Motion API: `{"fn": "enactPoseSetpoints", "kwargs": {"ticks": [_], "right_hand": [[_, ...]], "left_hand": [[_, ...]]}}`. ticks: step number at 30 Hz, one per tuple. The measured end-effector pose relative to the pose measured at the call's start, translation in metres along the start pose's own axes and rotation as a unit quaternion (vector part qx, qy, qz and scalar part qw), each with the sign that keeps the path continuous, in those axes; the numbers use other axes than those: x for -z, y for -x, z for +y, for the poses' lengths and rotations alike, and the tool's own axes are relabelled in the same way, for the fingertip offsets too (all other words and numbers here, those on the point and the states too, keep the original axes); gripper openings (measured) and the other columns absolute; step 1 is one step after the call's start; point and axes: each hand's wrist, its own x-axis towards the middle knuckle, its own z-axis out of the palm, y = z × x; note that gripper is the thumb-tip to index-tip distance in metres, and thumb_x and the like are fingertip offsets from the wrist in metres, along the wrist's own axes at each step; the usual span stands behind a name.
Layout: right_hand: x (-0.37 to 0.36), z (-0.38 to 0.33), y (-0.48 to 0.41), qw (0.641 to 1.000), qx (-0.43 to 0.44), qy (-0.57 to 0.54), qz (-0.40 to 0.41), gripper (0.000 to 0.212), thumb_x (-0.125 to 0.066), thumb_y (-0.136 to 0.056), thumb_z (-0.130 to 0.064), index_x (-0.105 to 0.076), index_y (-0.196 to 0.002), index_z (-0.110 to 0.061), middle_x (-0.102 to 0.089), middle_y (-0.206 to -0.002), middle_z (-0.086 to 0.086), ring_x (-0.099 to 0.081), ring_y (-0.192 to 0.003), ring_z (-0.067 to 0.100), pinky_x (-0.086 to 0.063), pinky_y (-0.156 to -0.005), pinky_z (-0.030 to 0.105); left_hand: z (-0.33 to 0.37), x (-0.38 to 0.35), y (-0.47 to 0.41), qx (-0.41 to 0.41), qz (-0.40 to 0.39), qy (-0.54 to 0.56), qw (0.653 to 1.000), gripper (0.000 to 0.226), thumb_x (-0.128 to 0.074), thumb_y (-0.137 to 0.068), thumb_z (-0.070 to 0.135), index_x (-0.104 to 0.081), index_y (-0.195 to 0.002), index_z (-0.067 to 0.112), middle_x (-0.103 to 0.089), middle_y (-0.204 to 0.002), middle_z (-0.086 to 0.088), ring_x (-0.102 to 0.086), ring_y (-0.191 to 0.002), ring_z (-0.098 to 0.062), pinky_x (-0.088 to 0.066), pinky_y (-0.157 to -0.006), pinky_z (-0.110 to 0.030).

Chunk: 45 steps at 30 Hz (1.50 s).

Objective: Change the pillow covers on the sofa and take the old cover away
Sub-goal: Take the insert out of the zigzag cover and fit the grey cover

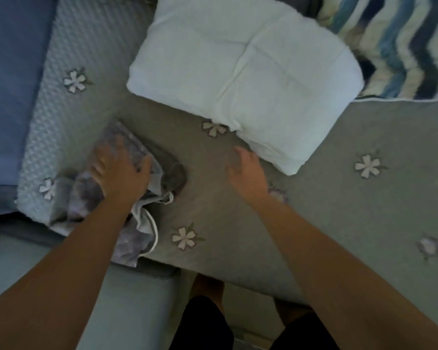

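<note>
A bare white pillow [243, 79] lies on the grey flowered sofa cover [339, 198], near its back. A crumpled grey and purple pillow cover [142, 228] lies at the seat's left front. My left hand [119, 170] rests on top of this cover, fingers spread over it and thumb curled at its edge. My right hand [248, 170] hovers open above the seat, just left of the white pillow's near corner, holding nothing.
A pillow with blue, white and dark zigzag stripes [402, 46] leans at the back right. A blue cushion [10, 84] and a quilted light panel [68, 122] lie at the left. My legs [208, 311] stand at the sofa's front edge.
</note>
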Motion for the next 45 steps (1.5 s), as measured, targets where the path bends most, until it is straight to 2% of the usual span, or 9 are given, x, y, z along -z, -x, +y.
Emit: {"fn": "enactPoseSetpoints", "kwargs": {"ticks": [4,10,15,18,21,25,32,41,45], "right_hand": [[0.103,0.061,-0.026,0.971,-0.125,-0.083,0.185,0.030,-0.053,-0.098,-0.028,-0.063,-0.120,-0.010,-0.066,-0.112,0.006,-0.058,-0.099,0.017,-0.038,-0.081,0.022],[0.203,0.155,-0.074,0.901,-0.254,-0.248,0.248,0.047,-0.061,-0.087,-0.030,-0.054,-0.131,-0.014,-0.062,-0.110,0.012,-0.058,-0.088,0.022,-0.055,-0.088,0.047],[0.235,0.194,-0.120,0.891,-0.232,-0.303,0.245,0.039,-0.053,-0.094,-0.021,-0.057,-0.131,-0.010,-0.065,-0.103,0.011,-0.062,-0.084,0.021,-0.054,-0.075,0.035],[0.240,0.201,-0.161,0.862,-0.228,-0.390,0.232,0.026,-0.056,-0.096,-0.032,-0.067,-0.101,-0.010,-0.067,-0.083,0.004,-0.062,-0.067,0.016,-0.053,-0.058,0.028],[0.243,0.211,-0.189,0.852,-0.228,-0.408,0.236,0.038,-0.068,-0.084,-0.057,-0.066,-0.077,-0.020,-0.069,-0.070,-0.003,-0.063,-0.058,0.012,-0.052,-0.055,0.025],[0.243,0.228,-0.205,0.852,-0.187,-0.433,0.226,0.036,-0.067,-0.087,-0.052,-0.070,-0.084,-0.017,-0.076,-0.078,0.000,-0.071,-0.064,0.010,-0.057,-0.057,0.022],[0.239,0.216,-0.199,0.852,-0.144,-0.467,0.187,0.016,-0.053,-0.101,-0.034,-0.060,-0.101,-0.019,-0.071,-0.101,0.001,-0.070,-0.071,0.005,-0.058,-0.060,0.024],[0.193,0.230,-0.087,0.814,-0.247,-0.494,0.178,0.021,-0.041,-0.106,-0.026,-0.050,-0.119,-0.012,-0.064,-0.098,0.005,-0.067,-0.080,0.017,-0.058,-0.067,0.040],[0.174,0.249,-0.024,0.807,-0.277,-0.476,0.213,0.017,-0.039,-0.105,-0.022,-0.048,-0.115,-0.013,-0.064,-0.094,0.007,-0.068,-0.066,0.018,-0.056,-0.055,0.032]], "left_hand": [[0.133,-0.020,0.009,-0.246,0.044,0.015,0.968,0.081,-0.046,-0.093,0.059,-0.013,-0.155,0.019,-0.001,-0.159,-0.026,-0.002,-0.147,-0.043,-0.009,-0.114,-0.062],[0.314,-0.060,0.033,-0.470,0.095,-0.049,0.876,0.077,-0.033,-0.094,0.063,-0.008,-0.156,0.024,0.000,-0.162,-0.019,-0.001,-0.149,-0.037,-0.007,-0.115,-0.065],[0.361,-0.127,0.031,-0.420,0.059,-0.088,0.901,0.095,-0.032,-0.083,0.079,0.005,-0.155,0.028,0.008,-0.162,-0.017,0.005,-0.149,-0.037,-0.005,-0.112,-0.069],[0.348,-0.160,0.030,-0.403,0.086,-0.080,0.908,0.098,-0.030,-0.083,0.082,0.003,-0.156,0.024,0.007,-0.161,-0.019,0.005,-0.149,-0.038,-0.002,-0.113,-0.068],[0.358,-0.177,0.027,-0.390,0.140,-0.074,0.907,0.096,-0.027,-0.084,0.081,-0.010,-0.156,0.019,-0.005,-0.160,-0.023,-0.003,-0.149,-0.039,-0.004,-0.114,-0.066],[0.375,-0.188,0.017,-0.378,0.179,-0.070,0.906,0.096,-0.027,-0.084,0.082,-0.019,-0.154,0.017,-0.015,-0.158,-0.025,-0.012,-0.147,-0.041,-0.009,-0.112,-0.067],[0.372,-0.179,0.022,-0.365,0.154,-0.093,0.913,0.111,-0.027,-0.074,0.092,-0.003,-0.156,0.020,-0.001,-0.160,-0.023,-0.001,-0.149,-0.038,-0.003,-0.114,-0.066],[0.318,-0.161,0.083,-0.439,0.101,-0.047,0.892,0.091,-0.076,-0.070,0.022,-0.031,-0.149,0.022,-0.015,-0.160,-0.020,-0.013,-0.148,-0.038,-0.010,-0.110,-0.071],[0.244,-0.161,0.119,-0.484,0.080,-0.021,0.871,0.092,-0.079,-0.057,0.001,-0.043,-0.140,0.013,-0.024,-0.156,-0.023,-0.020,-0.145,-0.040,-0.010,-0.109,-0.073]]}}
